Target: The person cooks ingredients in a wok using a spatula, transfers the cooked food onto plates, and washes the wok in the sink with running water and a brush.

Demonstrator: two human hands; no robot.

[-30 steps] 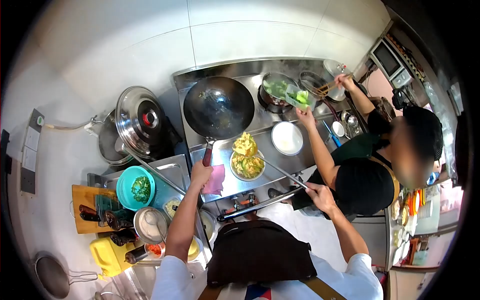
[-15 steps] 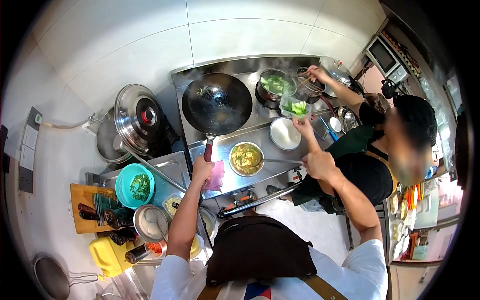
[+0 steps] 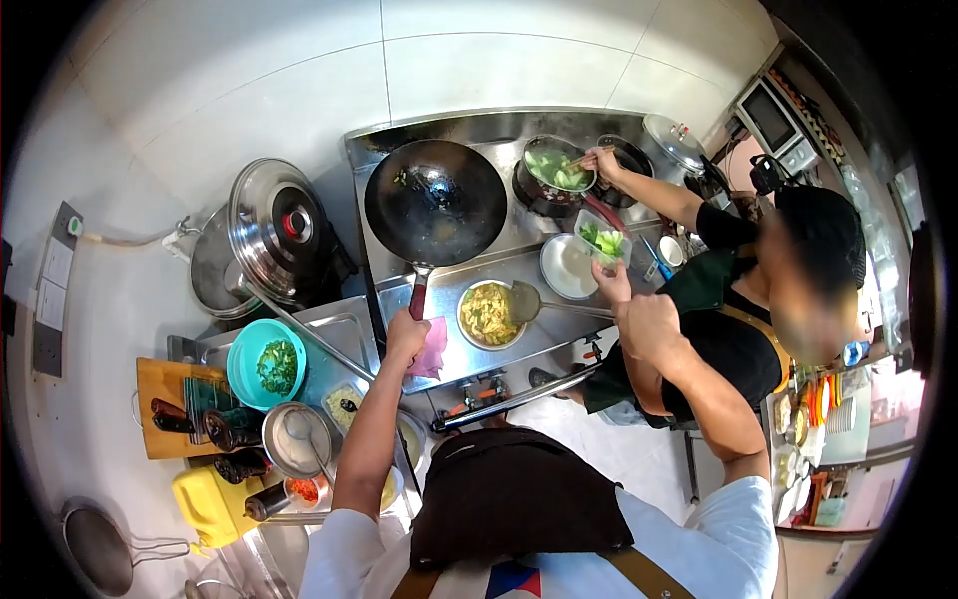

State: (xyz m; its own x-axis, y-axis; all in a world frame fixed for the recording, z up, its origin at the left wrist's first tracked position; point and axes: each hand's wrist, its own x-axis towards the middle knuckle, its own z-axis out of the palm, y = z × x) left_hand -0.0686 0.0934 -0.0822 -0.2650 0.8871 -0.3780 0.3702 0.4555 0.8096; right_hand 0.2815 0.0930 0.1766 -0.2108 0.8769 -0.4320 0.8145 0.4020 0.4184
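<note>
Okay, my left hand [image 3: 406, 339] grips the glossy dark wok [image 3: 435, 202] by its handle; beyond my right hand [image 3: 651, 327]'s closed fingers, its spatula [image 3: 526, 302] meets yellow-green food [image 3: 487, 314]. Wall labels [image 3: 56, 268] look illegible.

Work area arranged about the wok [image 3: 435, 204]: left hand [image 3: 407, 337] gripping its handle below, bowl of cooked food [image 3: 489, 314] to its lower right, spatula [image 3: 526, 302] in right hand [image 3: 649, 327] over the bowl's rim.
</note>
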